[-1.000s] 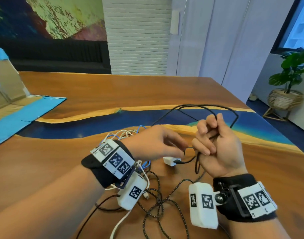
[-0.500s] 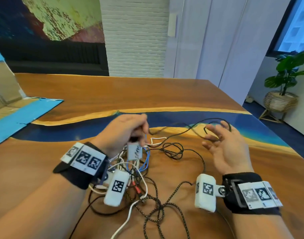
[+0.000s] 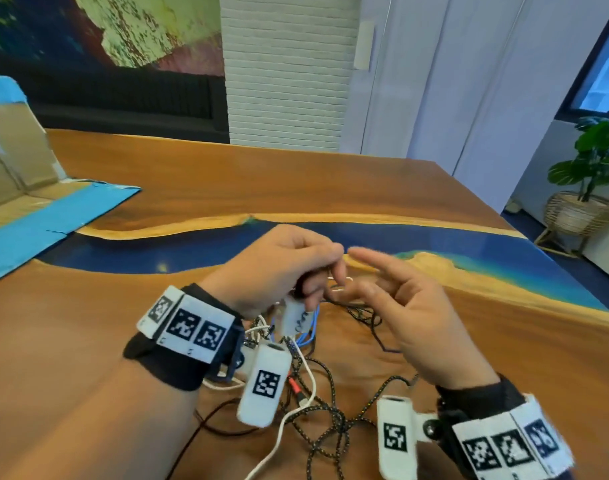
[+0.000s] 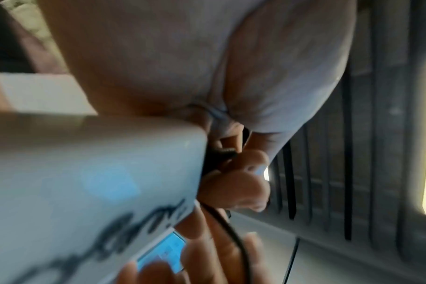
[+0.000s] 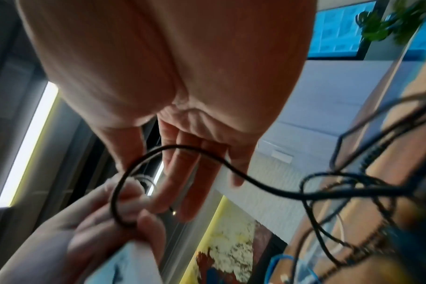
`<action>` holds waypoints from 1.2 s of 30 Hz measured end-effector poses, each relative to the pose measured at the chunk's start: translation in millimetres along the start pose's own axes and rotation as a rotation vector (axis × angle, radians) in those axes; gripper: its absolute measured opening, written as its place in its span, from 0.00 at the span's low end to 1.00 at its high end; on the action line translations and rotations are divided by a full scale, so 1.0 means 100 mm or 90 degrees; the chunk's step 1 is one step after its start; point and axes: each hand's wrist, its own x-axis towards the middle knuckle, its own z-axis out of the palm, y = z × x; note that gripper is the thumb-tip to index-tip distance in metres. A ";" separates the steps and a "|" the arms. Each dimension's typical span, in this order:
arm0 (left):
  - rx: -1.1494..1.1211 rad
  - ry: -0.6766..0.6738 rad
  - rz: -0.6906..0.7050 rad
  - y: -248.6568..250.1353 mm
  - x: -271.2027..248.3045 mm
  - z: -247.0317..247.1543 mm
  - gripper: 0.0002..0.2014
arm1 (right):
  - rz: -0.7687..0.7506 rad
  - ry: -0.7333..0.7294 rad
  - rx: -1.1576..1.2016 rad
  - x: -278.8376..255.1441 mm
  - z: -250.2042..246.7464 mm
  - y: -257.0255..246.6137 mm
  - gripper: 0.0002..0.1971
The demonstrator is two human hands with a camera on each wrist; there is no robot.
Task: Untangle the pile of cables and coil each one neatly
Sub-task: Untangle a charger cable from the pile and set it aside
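Observation:
A tangled pile of cables (image 3: 325, 407) lies on the wooden table (image 3: 227, 188) between my wrists: a braided dark cable (image 3: 334, 441), a white cable (image 3: 279, 434) and thin blue wires (image 3: 312, 329). My left hand (image 3: 325, 282) is raised over the pile. It grips a thin black cable (image 5: 158, 151) where it joins a white charger block (image 3: 293, 317), which hangs under the fingers (image 4: 234, 184). That cable loops past my right hand (image 3: 355, 271), which is held close to the left with its fingers (image 5: 182, 173) straight and holds nothing. The rest of the black cable (image 3: 369, 315) lies loose on the table.
An open cardboard box with blue tape (image 3: 36, 209) lies at the table's left. A blue resin band (image 3: 192, 251) crosses the tabletop. The table's right edge (image 3: 497, 216) is near, with a potted plant in a basket (image 3: 580, 209) on the floor beyond.
My right hand has let go of the black cable loops, which dropped onto the table. My left hand has lifted the charger by its cable and come up close to the right hand.

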 end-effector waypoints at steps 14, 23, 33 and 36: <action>-0.352 0.278 -0.035 -0.20 -0.03 -0.26 0.18 | 0.033 0.183 -0.062 0.04 -0.12 0.19 0.06; -0.154 0.188 -0.042 -0.32 0.00 0.09 0.15 | 0.134 -0.168 0.018 -0.04 0.03 0.15 0.15; -0.246 -0.056 -0.088 -0.33 -0.11 0.11 0.19 | 0.121 0.099 0.134 0.03 -0.11 0.22 0.15; -0.466 0.042 -0.041 -0.32 -0.08 0.08 0.17 | 0.156 0.027 0.046 0.02 -0.02 0.22 0.10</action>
